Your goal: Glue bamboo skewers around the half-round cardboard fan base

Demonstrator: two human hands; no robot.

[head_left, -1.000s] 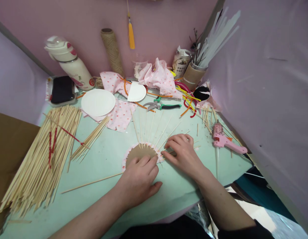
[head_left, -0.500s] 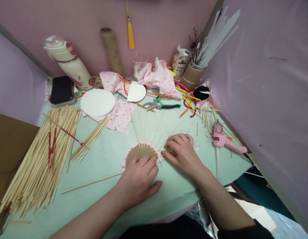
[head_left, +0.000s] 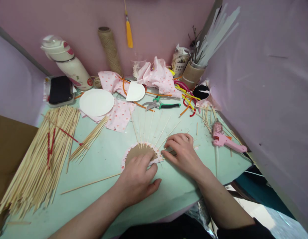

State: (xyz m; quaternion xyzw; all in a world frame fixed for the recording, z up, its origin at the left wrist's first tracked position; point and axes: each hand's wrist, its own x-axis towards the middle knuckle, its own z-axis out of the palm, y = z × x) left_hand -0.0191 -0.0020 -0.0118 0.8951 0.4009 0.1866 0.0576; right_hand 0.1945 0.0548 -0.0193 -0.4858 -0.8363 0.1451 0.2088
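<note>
A brown cardboard disc with a pink dotted cloth rim lies on the table in front of me. Several thin bamboo sticks fan out from its far edge. My left hand rests on the near part of the disc, fingers stretched over it and thumb apart. At the disc's right edge, the fingertips of my right hand close around thin sticks lying there; a dark grey area under the palm is hard to make out. One longer stick reaches out to the left from beneath the disc.
A large pile of bamboo sticks and a smaller bundle lie at left. Farther back are a white paper disc, pruning shears, dotted cloth and a bottle. A pink glue gun lies at right.
My left hand's fingers have shifted slightly and straightened on the disc, uncovering a bit of its right near edge. My right hand stays almost where it was.
</note>
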